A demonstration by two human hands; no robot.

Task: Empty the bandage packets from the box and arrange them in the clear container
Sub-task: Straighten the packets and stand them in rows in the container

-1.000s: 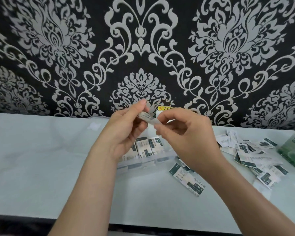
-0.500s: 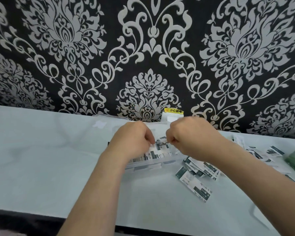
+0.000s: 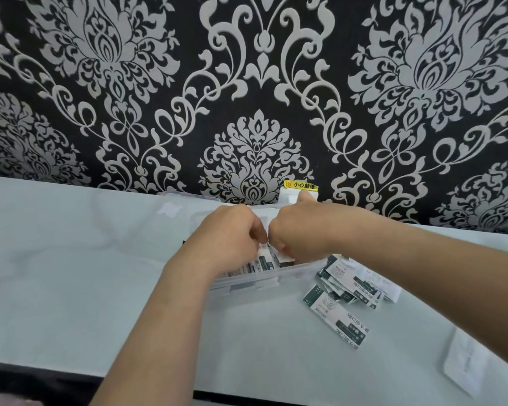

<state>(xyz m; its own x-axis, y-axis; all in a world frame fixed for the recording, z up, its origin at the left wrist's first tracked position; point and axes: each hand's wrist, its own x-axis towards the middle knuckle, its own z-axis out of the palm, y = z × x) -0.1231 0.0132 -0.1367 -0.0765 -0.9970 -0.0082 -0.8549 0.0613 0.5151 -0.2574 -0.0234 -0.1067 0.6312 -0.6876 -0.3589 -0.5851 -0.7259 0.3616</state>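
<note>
- Since 1 s ago: both hands dropped from mid-air, where they pinched one packet between them, down into the clear rectangular plastic container (image 3: 291,269); camera view tilted up too.
- White glossy countertop (image 3: 71,288): container sits on it under both fists. Risk: downward push w/ both hands could skid the light container on the slick top.
- Left hand (image 3: 232,232) & right hand (image 3: 301,230): fingers curled tight, knuckles nearly touching, over a white-and-dark-green bandage packet (image 3: 264,253) standing on edge just below the fingertips. Can't tell which hand really grips it.
- Packets already in the container lean in a row beneath the left fingers; forcing another in may tip or buckle them.
- Loose pile of green-white packets (image 3: 355,284) lies just right of the right wrist, one single packet (image 3: 336,320) nearer the camera. Right forearm hovers above; withdrawal could sweep them off.
- Box: not in view.
</note>
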